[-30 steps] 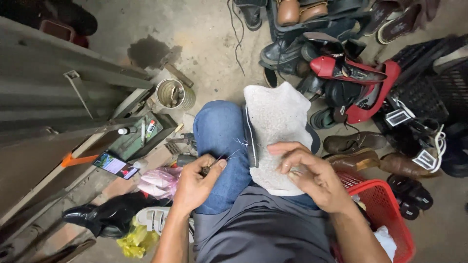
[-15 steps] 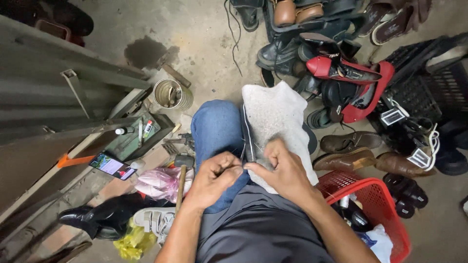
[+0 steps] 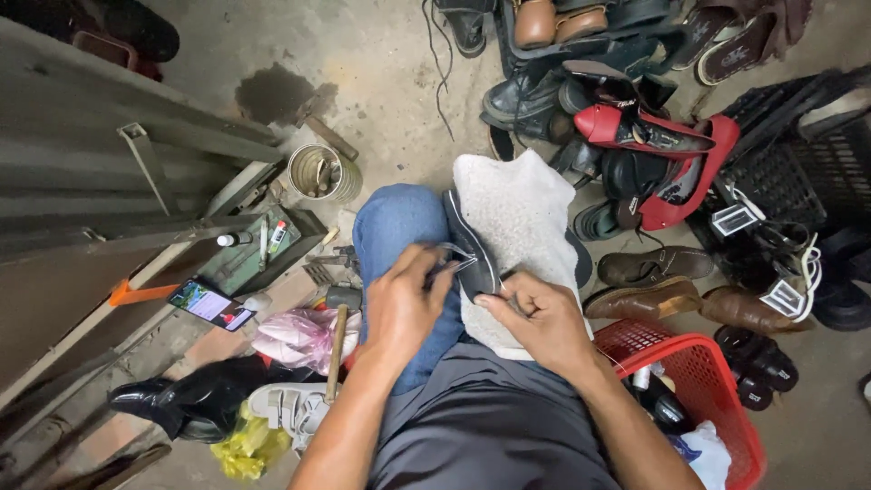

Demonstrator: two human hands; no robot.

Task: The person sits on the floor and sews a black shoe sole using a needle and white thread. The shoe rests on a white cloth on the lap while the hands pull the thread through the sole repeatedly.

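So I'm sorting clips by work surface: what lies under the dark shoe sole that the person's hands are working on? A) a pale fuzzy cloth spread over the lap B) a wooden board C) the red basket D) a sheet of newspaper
A: the dark shoe sole lies on a pale fuzzy cloth draped over the thigh, with the left hand and right hand at its near end.

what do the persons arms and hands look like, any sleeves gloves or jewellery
Both forearms are bare to the frame's bottom edge, with no sleeve showing. The left hand and right hand wear no gloves, and no ring, watch or bracelet is visible. Nothing is marked on either arm.
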